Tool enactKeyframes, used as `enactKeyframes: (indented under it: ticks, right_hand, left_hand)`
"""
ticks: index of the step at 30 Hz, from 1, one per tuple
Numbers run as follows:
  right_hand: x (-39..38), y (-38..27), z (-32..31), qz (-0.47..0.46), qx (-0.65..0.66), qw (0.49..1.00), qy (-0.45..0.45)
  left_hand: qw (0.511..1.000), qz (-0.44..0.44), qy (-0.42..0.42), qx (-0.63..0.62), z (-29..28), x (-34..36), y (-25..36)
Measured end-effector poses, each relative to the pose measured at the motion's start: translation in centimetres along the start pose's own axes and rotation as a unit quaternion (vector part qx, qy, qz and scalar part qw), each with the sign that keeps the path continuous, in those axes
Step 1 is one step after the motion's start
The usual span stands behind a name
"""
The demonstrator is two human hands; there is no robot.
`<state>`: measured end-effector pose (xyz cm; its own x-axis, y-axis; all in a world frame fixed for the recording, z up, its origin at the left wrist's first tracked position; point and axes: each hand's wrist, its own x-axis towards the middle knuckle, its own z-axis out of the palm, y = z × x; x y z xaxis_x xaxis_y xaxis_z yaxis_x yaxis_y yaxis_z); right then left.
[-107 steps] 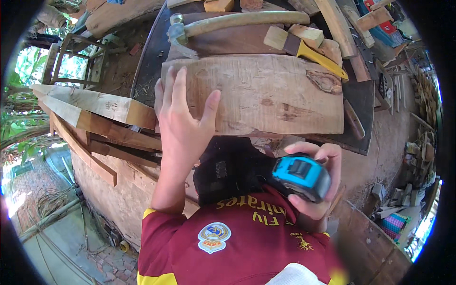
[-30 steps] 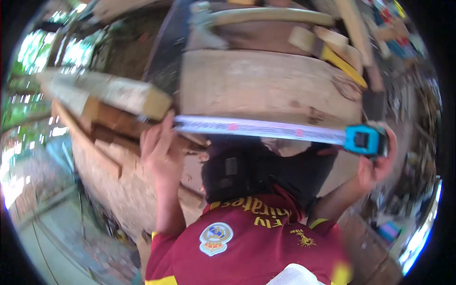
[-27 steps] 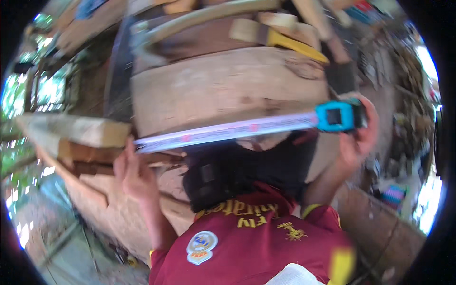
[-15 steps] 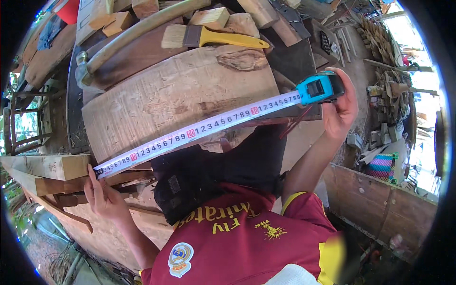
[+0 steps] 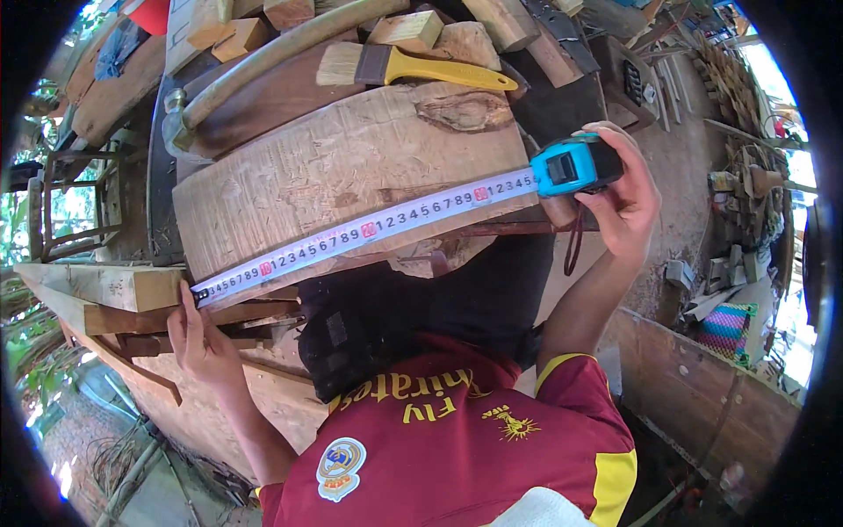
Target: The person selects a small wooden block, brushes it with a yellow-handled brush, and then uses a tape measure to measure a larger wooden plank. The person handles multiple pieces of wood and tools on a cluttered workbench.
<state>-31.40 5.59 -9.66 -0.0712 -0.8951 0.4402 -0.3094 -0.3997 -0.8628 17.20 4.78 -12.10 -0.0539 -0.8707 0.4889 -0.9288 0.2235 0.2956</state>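
Note:
A blue-and-black tape measure (image 5: 569,167) is gripped in my right hand (image 5: 634,195), its case just past the right end of a rough wooden board (image 5: 342,167). The pulled-out white blade (image 5: 382,230) slants down to the left along the board's near edge. My left hand (image 5: 204,338) pinches the blade's hooked end by the board's near left corner, fingertips touching it. A short cord loop hangs from the tape case.
Behind the board lie a yellow-handled brush (image 5: 417,68) and a hammer (image 5: 180,127) with a long wooden handle. Wood offcuts (image 5: 408,31) are piled at the back. Stacked timber pieces (image 5: 132,288) jut out at the left, beside my left hand.
The tape case has moved left toward the board, so less blade is out. The blade lies closer over the board's near edge. The whole view has shifted slightly.

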Motion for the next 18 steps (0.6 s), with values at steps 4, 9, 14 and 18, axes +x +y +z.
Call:
enactKeyframes:
  ticks: [4,9,14,18]
  right_hand:
    - [-0.2,0.1,0.3,0.005,-0.022,1.000,0.007]
    - [-0.5,-0.4,1.0,0.017,-0.033,0.999,0.021]
    - [-0.4,-0.3,0.8,0.018,-0.072,0.997,0.014]
    - [0.0,-0.5,0.8,0.017,-0.082,0.996,0.008]
  left_hand:
    - [0.998,0.031,-0.061,0.002,-1.3,1.0,0.5]
    - [0.987,-0.001,-0.149,0.062,-3.1,2.3,2.2]
    - [0.988,-0.017,-0.151,0.028,-3.4,2.5,2.4]
    - [0.980,-0.068,-0.178,-0.053,-3.3,2.3,2.0]
